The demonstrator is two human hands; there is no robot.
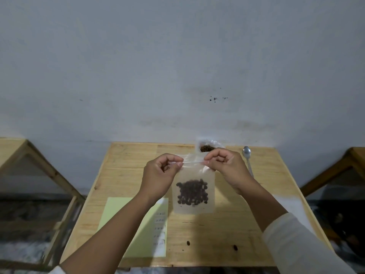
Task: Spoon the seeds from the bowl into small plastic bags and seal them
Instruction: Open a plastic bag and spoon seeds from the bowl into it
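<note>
The left hand (161, 175) and right hand (227, 169) each pinch a top corner of a small plastic bag (194, 186) holding dark seeds (192, 192), raised over the counter (246, 224) middle. A spoon (247, 158) lies near the far right corner.

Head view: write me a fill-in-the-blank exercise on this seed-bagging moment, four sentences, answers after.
1. Both hands pinch the top strip of a small plastic bag that holds dark ____.
2. The spoon lies on the table to the ____ of the right hand.
3. The left hand hovers above a light ____ sheet of paper.
4. The table is made of ____.

Answers: seeds; right; green; wood
</note>
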